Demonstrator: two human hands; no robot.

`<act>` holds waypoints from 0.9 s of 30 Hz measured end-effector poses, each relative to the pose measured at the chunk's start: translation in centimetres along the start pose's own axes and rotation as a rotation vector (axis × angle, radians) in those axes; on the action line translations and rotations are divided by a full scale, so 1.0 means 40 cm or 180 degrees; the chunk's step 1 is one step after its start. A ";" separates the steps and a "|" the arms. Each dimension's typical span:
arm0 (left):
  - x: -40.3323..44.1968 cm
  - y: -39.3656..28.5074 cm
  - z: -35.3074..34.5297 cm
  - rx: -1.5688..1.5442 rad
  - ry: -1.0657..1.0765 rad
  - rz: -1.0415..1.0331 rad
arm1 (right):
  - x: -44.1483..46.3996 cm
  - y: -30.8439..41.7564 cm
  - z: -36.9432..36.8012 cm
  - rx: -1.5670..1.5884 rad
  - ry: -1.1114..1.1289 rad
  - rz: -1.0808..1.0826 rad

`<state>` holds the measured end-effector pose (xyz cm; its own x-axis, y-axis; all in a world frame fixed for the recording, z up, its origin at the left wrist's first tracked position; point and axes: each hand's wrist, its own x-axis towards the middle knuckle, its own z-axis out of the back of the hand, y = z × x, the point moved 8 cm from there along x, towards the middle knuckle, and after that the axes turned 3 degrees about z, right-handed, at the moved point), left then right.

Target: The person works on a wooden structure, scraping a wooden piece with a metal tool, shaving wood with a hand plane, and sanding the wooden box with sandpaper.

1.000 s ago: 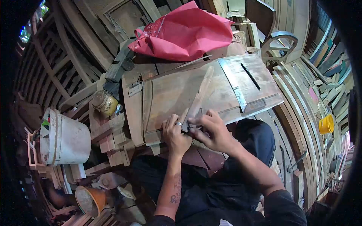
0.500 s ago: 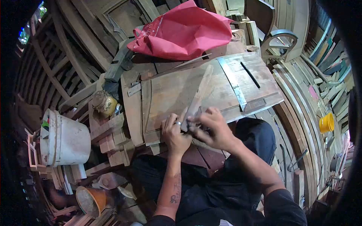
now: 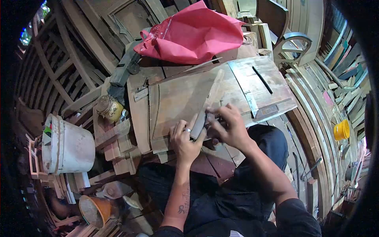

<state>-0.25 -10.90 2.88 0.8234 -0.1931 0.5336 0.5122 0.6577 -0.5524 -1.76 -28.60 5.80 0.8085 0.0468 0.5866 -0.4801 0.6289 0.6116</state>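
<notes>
My left hand (image 3: 185, 138), with a ring on one finger, is closed around the near end of a narrow wooden strip (image 3: 213, 93). The strip slants away over a wooden panel (image 3: 177, 98), its far end pointing up and right. Close beside it, my right hand (image 3: 229, 126) is curled with fingers bent against the strip's right side. Something small and dark shows at those fingers, but its kind is hidden. On the panel's right part lie a flat metal ruler (image 3: 242, 87) and a thin black stick (image 3: 262, 79).
A red bag (image 3: 193, 35) lies beyond the panel. To the left stand a glass jar (image 3: 109, 108), a white bucket (image 3: 75, 146) and an orange bucket (image 3: 104, 213). Long planks (image 3: 312, 130) run along the right, near a yellow container (image 3: 342, 130).
My right hand has shifted slightly up and right along the strip, away from my left hand. My left hand stays almost in place, still on the strip.
</notes>
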 end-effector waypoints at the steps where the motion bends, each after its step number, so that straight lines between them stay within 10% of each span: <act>1: 0.001 -0.002 0.000 -0.0031 0.0011 0.0068 | -0.001 0.003 0.000 -0.0014 -0.0019 0.0054; 27: 0.000 0.005 -0.006 -0.0088 -0.0013 0.0009 | -0.010 0.014 -0.011 0.0039 0.0056 0.0019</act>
<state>-0.10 -10.94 2.62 0.8239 -0.1883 0.5346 0.5165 0.6378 -0.5713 -2.21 -27.94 5.66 0.8114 0.0642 0.5810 -0.4890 0.6190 0.6145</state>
